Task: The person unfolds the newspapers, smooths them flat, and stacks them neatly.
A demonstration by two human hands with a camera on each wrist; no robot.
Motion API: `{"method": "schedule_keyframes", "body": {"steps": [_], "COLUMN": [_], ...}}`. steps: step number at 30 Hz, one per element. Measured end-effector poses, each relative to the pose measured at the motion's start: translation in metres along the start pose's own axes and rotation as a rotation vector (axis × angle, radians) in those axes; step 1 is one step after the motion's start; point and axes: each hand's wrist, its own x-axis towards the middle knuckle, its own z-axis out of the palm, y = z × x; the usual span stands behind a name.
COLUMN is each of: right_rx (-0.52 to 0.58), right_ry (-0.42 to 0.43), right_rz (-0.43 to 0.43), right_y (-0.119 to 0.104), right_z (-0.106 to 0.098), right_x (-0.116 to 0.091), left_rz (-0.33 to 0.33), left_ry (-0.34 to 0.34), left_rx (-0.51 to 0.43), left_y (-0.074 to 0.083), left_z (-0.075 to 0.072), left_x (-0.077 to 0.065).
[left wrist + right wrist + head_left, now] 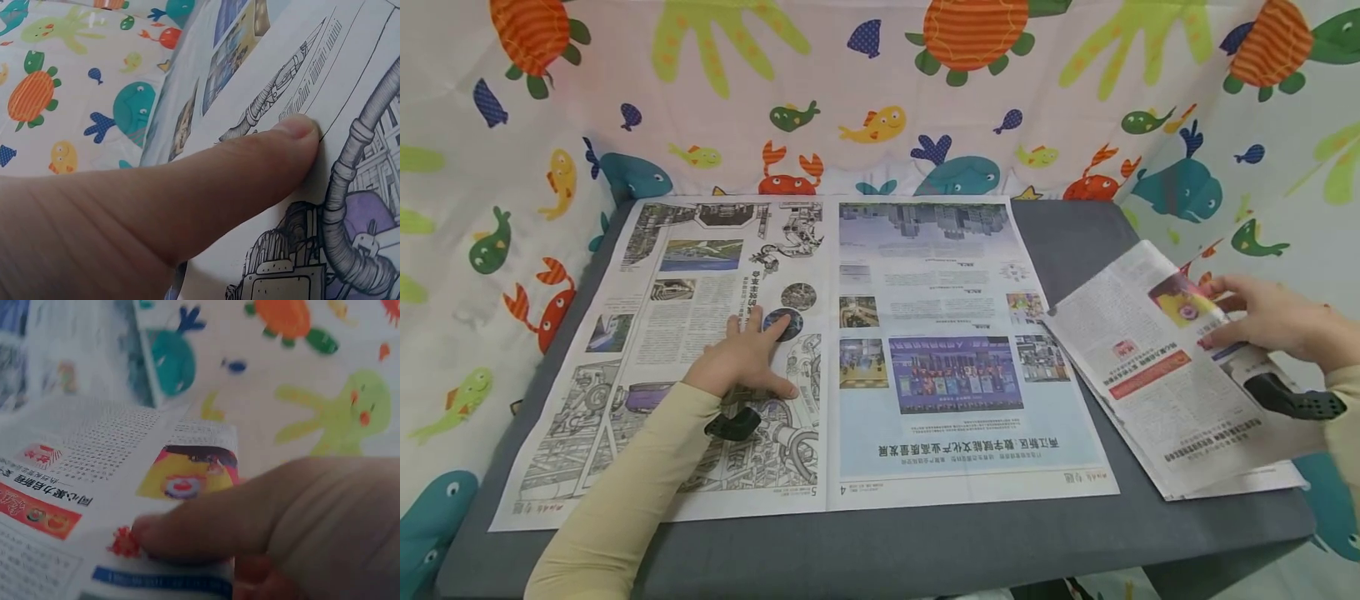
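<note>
A newspaper (865,450) lies spread flat across the table, its line drawings on the left page and colour photos on the right. My left hand (741,358) rests on the left page with the fingers spread; in the left wrist view its thumb (250,169) lies straight on the paper. At the right, my right hand (1247,312) pinches the edge of a folded newspaper (1150,375), which is tilted over the table's right side. The right wrist view shows the thumb (200,531) on top of the folded newspaper; the other fingers are mostly hidden beneath it.
The grey table (925,542) shows along its front and back right edges. Another sheet of paper (1270,481) lies under the folded newspaper. Behind and beside the table hangs a cloth (865,75) printed with sea animals. Dark wrist cameras (733,425) sit on both wrists.
</note>
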Motion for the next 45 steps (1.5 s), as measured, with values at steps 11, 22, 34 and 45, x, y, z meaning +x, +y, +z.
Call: {"method": "schedule_keyframes", "body": {"steps": [11,22,34,45], "right_rx": [0.528,1.233,1.005,0.546], "right_ry": [-0.052,-0.222,-0.123,0.060], "right_rz": [-0.176,-0.222,-0.039,-0.116], "right_y": [-0.149,-0.239,-0.231,-0.232], "right_z": [-0.015,0.124,0.202,0.181], "right_x": [0.033,0.110,0.156,0.142], "left_rz": [-0.008,-0.009,-0.041,-0.024], "left_ry": [0.003,0.004,-0.007,-0.012], "left_rx": [-0.008,-0.028,-0.016,-0.025], "left_y": [-0.004,0.006,-0.002,-0.002], "left_z": [-0.001,-0.001,-0.007,-0.006], "left_x": [-0.002,0.005,-0.004,-0.001]}}
